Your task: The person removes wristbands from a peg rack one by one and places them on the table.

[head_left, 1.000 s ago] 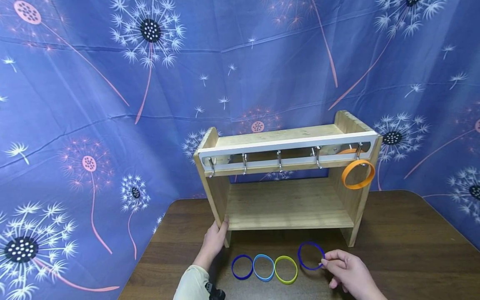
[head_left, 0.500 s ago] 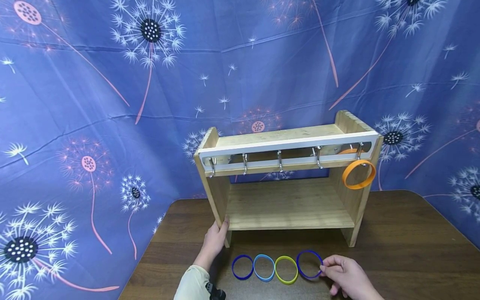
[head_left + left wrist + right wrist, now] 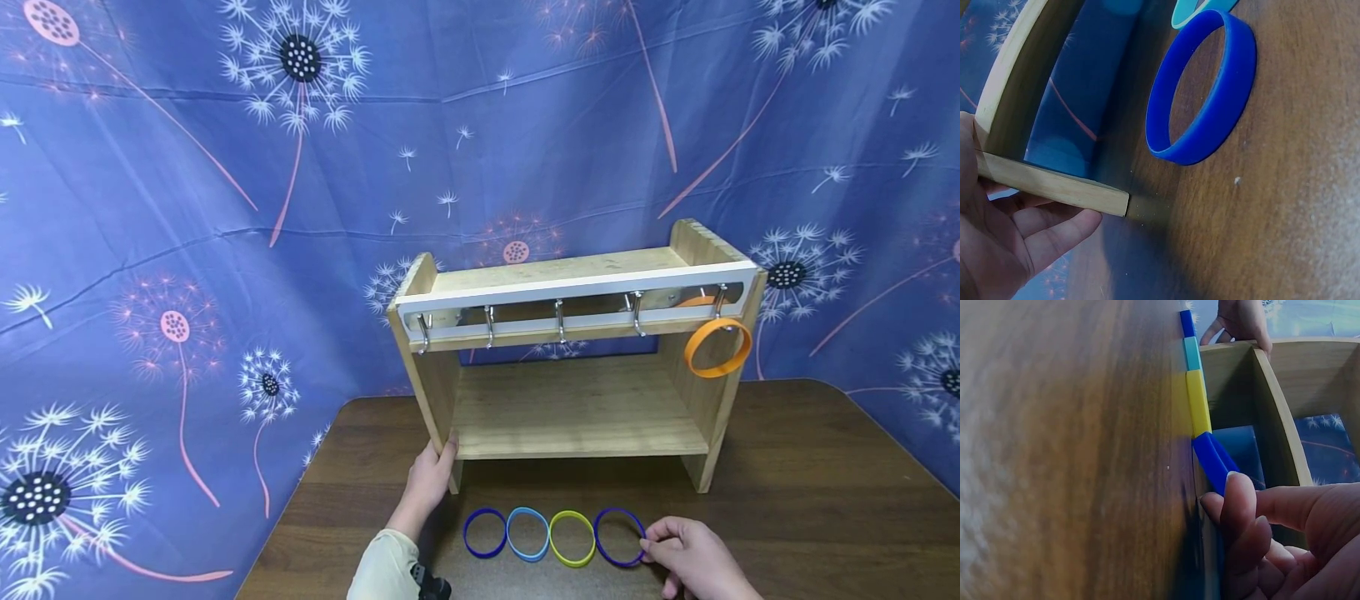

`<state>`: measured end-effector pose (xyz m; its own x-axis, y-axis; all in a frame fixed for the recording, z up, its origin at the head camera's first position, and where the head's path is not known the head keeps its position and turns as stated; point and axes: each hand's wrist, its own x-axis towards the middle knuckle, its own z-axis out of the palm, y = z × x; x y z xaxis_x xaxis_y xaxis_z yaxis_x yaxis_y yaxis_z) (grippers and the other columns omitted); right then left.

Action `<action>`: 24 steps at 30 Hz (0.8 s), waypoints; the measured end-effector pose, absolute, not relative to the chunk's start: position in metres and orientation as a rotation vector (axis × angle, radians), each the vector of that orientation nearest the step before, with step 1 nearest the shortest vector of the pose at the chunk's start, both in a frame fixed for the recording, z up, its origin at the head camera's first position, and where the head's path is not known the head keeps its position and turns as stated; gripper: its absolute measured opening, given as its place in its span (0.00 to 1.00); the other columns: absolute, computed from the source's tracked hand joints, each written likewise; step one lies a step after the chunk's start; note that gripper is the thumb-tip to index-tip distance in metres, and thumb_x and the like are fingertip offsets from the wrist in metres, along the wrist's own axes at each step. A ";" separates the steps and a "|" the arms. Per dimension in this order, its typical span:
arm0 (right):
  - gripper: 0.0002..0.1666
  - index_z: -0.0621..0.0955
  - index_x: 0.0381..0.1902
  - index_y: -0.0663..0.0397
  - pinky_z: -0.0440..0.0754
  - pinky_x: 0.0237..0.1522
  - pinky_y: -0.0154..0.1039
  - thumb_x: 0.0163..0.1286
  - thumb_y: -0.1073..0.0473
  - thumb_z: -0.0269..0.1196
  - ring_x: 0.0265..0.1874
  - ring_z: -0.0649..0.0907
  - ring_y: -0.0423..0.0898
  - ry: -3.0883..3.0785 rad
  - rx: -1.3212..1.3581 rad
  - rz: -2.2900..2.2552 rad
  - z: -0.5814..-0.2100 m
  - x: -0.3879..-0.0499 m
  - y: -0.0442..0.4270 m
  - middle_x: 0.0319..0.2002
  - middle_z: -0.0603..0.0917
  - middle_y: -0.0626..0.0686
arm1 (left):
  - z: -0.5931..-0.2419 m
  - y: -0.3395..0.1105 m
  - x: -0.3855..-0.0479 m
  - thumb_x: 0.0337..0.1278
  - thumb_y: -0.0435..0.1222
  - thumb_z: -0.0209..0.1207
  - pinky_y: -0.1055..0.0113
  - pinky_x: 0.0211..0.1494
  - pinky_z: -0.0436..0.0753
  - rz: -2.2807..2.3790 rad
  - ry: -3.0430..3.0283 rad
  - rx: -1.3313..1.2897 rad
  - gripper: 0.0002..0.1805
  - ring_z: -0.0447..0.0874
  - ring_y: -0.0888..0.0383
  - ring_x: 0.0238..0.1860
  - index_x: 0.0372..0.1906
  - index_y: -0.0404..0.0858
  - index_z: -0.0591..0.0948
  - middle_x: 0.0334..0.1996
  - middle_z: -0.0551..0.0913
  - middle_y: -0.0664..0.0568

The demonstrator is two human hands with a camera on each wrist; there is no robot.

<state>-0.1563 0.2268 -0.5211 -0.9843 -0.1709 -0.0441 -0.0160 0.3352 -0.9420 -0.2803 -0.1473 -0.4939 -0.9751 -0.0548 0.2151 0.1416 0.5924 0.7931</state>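
My right hand pinches the right edge of a blue wristband between thumb and fingers. In the right wrist view, the pinched side is raised off the table while the far end rests down beside the yellow wristband. My left hand grips the lower left side panel of a wooden shelf, thumb on the near side. Left of the held band lie a light blue wristband and a dark blue wristband, in one row with the yellow one.
A white rail with several metal hooks runs along the shelf's upper front. From the rightmost hook hangs an orange wristband. The brown wooden table bears everything. Behind it hangs a blue dandelion-print cloth.
My right hand has lowered the blue wristband toward the near edge, bringing it level with the row and beside the yellow one. The left hand and shelf stay put.
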 end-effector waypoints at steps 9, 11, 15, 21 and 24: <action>0.13 0.78 0.41 0.65 0.76 0.13 0.40 0.67 0.60 0.63 0.12 0.80 0.46 2.512 -0.156 -1.669 -0.521 -0.155 0.229 0.30 0.87 0.53 | -0.494 -0.146 -0.281 0.71 0.56 0.47 0.45 0.51 0.76 -1.324 -2.601 -0.074 0.24 0.80 0.39 0.50 0.51 0.41 0.79 0.47 0.83 0.40; 0.13 0.78 0.41 0.65 0.76 0.13 0.40 0.67 0.59 0.63 0.12 0.79 0.46 2.516 -0.156 -1.664 -0.521 -0.155 0.230 0.30 0.87 0.53 | -0.493 -0.146 -0.280 0.71 0.56 0.47 0.44 0.51 0.76 -1.324 -2.600 -0.070 0.24 0.80 0.39 0.50 0.51 0.42 0.79 0.47 0.83 0.40; 0.14 0.79 0.42 0.64 0.77 0.13 0.40 0.67 0.57 0.64 0.12 0.80 0.46 2.531 -0.143 -1.663 -0.517 -0.155 0.232 0.31 0.87 0.53 | -0.493 -0.145 -0.280 0.71 0.56 0.47 0.44 0.51 0.76 -1.324 -2.598 -0.070 0.24 0.80 0.38 0.50 0.52 0.42 0.79 0.47 0.83 0.39; 0.20 0.78 0.48 0.67 0.77 0.15 0.40 0.67 0.56 0.65 0.15 0.81 0.46 2.565 -0.069 -1.693 -0.506 -0.153 0.236 0.32 0.87 0.54 | -0.493 -0.147 -0.280 0.71 0.55 0.47 0.44 0.51 0.76 -1.325 -2.593 -0.072 0.24 0.81 0.39 0.49 0.52 0.41 0.79 0.47 0.84 0.39; 0.21 0.78 0.51 0.68 0.77 0.17 0.39 0.67 0.57 0.65 0.17 0.81 0.45 2.597 -0.017 -1.717 -0.499 -0.153 0.237 0.36 0.87 0.56 | -0.493 -0.147 -0.279 0.71 0.55 0.47 0.44 0.51 0.76 -1.333 -2.594 -0.072 0.23 0.81 0.40 0.49 0.52 0.41 0.79 0.46 0.84 0.40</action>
<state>-0.1533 0.2370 -0.4994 -0.9996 -0.0243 -0.0172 0.0063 0.3918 -0.9200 -0.2795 -0.1468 -0.4926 -0.9739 -0.0581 0.2196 0.1447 0.5864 0.7970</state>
